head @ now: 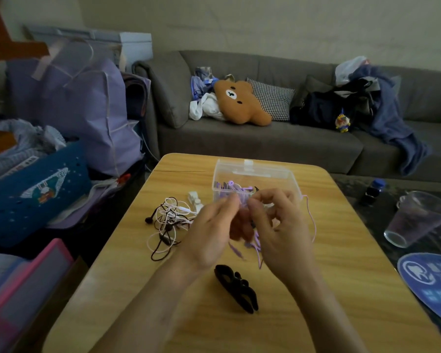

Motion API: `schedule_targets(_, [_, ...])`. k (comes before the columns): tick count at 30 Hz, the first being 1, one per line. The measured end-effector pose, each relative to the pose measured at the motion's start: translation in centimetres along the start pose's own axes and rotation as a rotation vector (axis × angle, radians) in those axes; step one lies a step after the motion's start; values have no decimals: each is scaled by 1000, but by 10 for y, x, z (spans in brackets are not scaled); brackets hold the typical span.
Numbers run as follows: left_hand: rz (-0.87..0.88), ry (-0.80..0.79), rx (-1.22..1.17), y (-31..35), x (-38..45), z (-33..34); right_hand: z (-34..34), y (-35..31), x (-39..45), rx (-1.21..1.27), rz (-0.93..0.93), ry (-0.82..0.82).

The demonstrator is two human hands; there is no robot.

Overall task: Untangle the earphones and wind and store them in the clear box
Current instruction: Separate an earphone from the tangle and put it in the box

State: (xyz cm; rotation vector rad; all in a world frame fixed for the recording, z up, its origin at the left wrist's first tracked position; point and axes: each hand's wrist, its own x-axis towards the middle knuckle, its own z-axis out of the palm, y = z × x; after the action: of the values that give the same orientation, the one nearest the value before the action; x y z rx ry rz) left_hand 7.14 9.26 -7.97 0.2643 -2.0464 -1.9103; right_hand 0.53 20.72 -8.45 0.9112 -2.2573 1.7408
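The left grip (214, 233) and right grip (278, 225) both pinch the purple earphones (256, 242) with curled fingers, just in front of the clear box (255, 174). A tangled pile of earphones (167, 221) lies on the tabletop (341, 276) to the left. A black clip (236, 289) lies near the wrists.

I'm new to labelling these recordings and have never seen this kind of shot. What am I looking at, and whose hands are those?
There is no machine: one camera worn on a person's head looks down at their own hands over a light wooden table. The left hand and right hand both pinch a thin purple earphone cable in front of an open clear plastic box. Left of them lies a tangle of white and dark earphone cables; a black clip lies nearer the camera.
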Motion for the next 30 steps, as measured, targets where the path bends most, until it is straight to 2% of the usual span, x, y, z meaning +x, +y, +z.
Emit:
schedule_targets(2, [-125,-96,-102,3,1,1,0,0,-1,-24,-12,27])
schedule_targets(5, [-253,-124,-227,0,6,-7,-9,8,5,-77,-8,95])
schedule_targets(8, [-287,-158,-305,2,9,-19,-24,15,11,-96,30,136])
schedule_targets(13, [-125,-202,-502,4,7,-32,-29,19,11,-210,50,-89])
schedule_targets(16, [-56,-191,-462,1,7,-34,-19,19,6,-246,50,-238])
schedule_targets(21, [-59,-136,-379,0,6,-33,-1,18,-5,-395,-22,-442])
schedule_targets(26, [-138,-132,-446,-5,6,-26,10,14,-11,-456,-36,-498])
schedule_targets(30, [-101,-30,-451,-6,8,-23,9,10,-12,-565,63,-529])
